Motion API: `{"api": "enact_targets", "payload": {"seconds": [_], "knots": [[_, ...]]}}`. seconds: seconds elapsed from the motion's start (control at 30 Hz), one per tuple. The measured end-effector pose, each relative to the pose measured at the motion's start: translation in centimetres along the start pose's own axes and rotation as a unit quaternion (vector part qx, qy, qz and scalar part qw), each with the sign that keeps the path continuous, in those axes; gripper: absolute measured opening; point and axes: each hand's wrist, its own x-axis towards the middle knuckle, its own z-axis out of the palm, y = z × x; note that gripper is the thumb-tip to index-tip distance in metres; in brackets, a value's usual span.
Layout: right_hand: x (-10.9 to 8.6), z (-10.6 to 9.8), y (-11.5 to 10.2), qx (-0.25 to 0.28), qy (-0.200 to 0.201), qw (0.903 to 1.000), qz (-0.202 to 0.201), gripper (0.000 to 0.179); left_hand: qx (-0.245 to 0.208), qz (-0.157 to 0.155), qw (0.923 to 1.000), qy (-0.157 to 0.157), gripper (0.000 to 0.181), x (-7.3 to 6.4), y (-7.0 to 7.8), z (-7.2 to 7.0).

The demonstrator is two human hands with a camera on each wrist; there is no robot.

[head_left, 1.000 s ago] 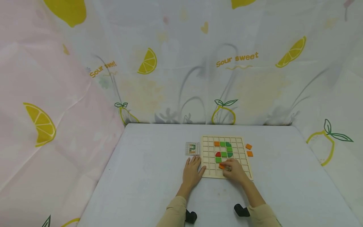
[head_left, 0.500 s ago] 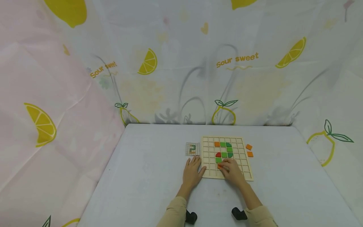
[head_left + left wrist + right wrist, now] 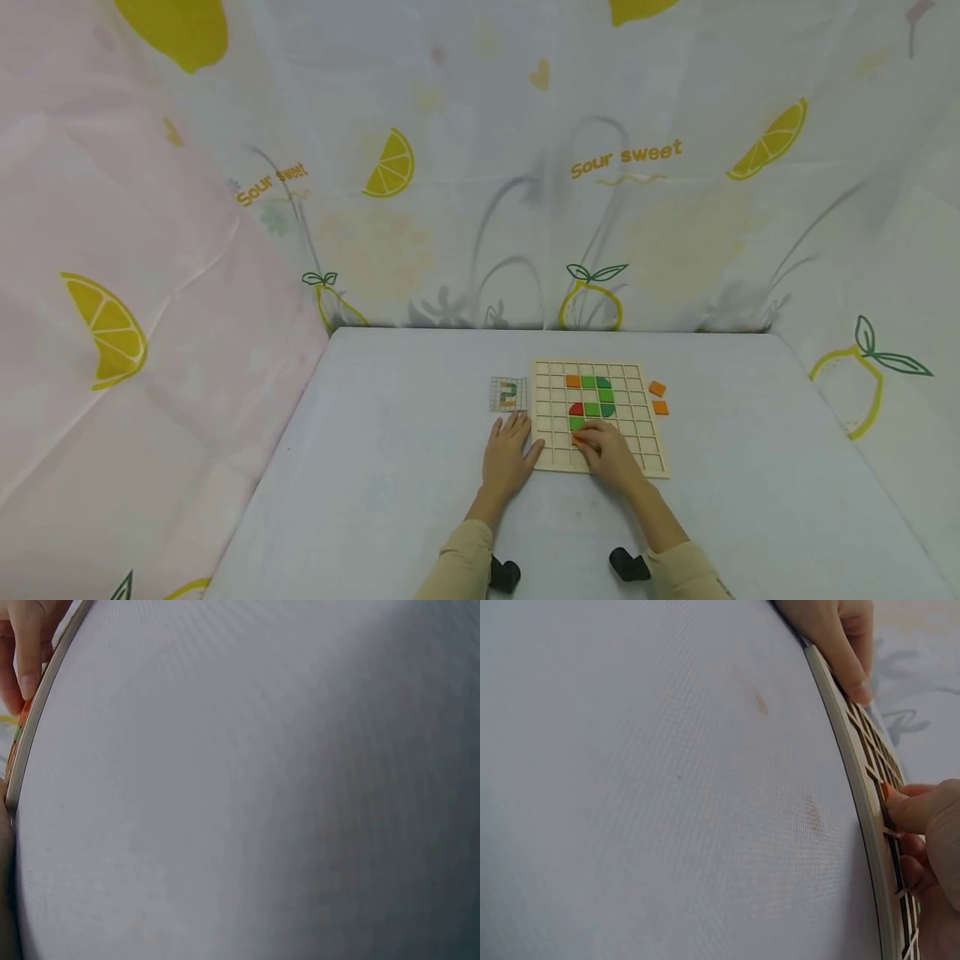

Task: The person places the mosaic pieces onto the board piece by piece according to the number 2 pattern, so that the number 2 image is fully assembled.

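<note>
A pale wooden grid board [image 3: 552, 458] lies on the white table. My right hand [image 3: 611, 457] is over its lower part and pinches an orange square tile [image 3: 886, 790] between thumb and fingertips, down at the grid. Just above that spot in the head view sits a green square tile [image 3: 577, 423]. Farther up are a red rounded tile [image 3: 576, 409], a dark green rounded tile [image 3: 607, 410], an orange tile [image 3: 573, 381] and several more green ones. My left hand [image 3: 507, 457] rests flat at the board's left side, its thumb over the rim.
A small gridded pattern card [image 3: 508, 394] lies left of the board, just beyond my left fingertips. Two loose orange tiles, a far one [image 3: 657, 388] and a nearer one [image 3: 660, 407], lie right of the board. Printed cloth [image 3: 465, 233] hangs behind the table.
The right hand has shifted slightly left with the orange tile, bringing it below the lowest green tile. The left hand has stayed in place.
</note>
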Motion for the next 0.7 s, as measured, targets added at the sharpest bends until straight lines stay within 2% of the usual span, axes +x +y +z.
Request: {"api": "enact_targets", "payload": {"seconds": [0.2,0.47,0.7], "knots": [[0.1,0.7,0.4,-0.012,0.032,0.9986,-0.039,0.015,-0.003,0.002,1.0000,0.007,0.048,0.0,0.0,0.0],[0.3,1.9,-0.6,-0.052,0.074,0.9955,0.027,0.018,0.004,0.000,1.0000,0.004,0.048,0.1,0.0,0.1],[0.2,2.4,-0.9,-0.061,0.074,0.9933,0.064,0.015,0.003,0.003,1.0000,0.007,0.048,0.0,-0.1,0.2]]}}
